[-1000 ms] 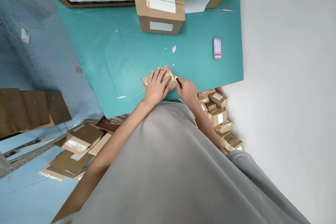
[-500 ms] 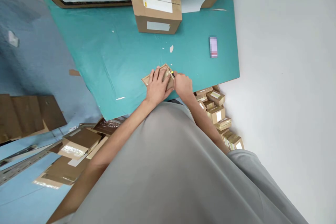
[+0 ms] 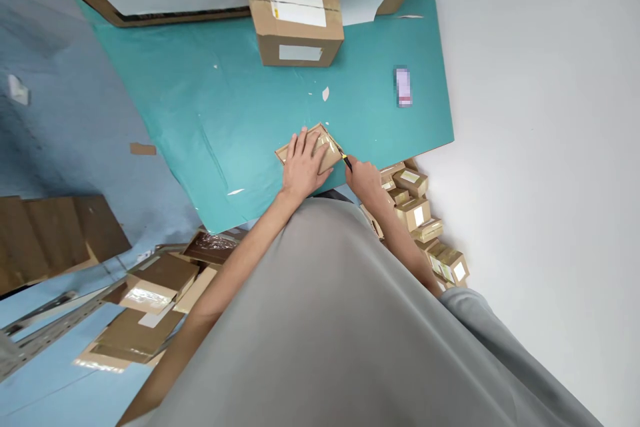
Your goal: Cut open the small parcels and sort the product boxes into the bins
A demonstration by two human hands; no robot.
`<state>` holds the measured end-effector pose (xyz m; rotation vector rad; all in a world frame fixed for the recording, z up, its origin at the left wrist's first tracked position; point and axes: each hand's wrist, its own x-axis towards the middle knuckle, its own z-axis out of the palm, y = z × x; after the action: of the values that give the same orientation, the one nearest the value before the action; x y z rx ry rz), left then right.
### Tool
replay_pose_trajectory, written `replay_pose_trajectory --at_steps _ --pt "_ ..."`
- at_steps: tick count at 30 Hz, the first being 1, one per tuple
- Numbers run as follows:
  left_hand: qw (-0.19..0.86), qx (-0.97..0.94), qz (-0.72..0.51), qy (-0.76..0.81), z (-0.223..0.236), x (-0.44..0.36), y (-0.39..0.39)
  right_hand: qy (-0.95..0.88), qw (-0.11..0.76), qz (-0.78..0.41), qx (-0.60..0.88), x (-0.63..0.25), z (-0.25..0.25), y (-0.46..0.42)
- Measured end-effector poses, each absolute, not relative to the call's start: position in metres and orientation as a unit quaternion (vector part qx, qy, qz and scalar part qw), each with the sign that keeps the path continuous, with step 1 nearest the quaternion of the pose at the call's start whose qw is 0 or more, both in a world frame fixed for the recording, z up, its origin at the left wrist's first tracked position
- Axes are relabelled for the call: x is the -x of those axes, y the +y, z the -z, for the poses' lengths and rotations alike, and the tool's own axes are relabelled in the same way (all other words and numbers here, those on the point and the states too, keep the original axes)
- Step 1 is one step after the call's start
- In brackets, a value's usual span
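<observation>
Flat brown box (image 3: 332, 152), shiny with tape

The person's left hand (image 3: 302, 172) spreads over it; the right hand (image 3: 365, 181), at its four o'clock, grips a black-and-yellow knife (image 3: 348, 162).

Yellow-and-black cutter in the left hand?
No, the right hand grips the yellow-and-black cutter, while the left hand lies spread over the small cardboard package.

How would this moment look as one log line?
left hand: spread on small package | right hand: gripping cutter at package's edge | larger box: beyond, on table
</observation>
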<state>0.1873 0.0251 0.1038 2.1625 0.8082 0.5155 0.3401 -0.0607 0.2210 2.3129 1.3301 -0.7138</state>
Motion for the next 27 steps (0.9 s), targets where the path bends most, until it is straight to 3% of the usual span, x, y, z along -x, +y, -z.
replay_pose_trajectory --at_steps 8,14,17,22,27 --pt "0.356 -0.846 -0.221 0.329 -0.096 -0.159 0.018 0.356 -0.027 0.29 -0.888 -0.357 -0.207 -0.126" --pt "0.344 -0.832 -0.222 0.373 -0.077 -0.101 0.009 0.225 -0.251 0.426 -0.84 -0.393 -0.121 -0.112" --pt "0.322 -0.82 -0.223 0.417 -0.072 -0.079 -0.002 0.205 -0.318 0.496 -0.782 -0.392 -0.073 -0.071" --pt "0.261 -0.768 -0.243 0.532 -0.099 -0.099 -0.037 0.262 -0.291 0.586 -0.709 -0.386 -0.037 -0.01" --pt "0.277 -0.652 -0.26 0.656 -0.126 -0.175 -0.048 0.414 -0.171 0.521 -0.727 -0.444 -0.068 -0.003"
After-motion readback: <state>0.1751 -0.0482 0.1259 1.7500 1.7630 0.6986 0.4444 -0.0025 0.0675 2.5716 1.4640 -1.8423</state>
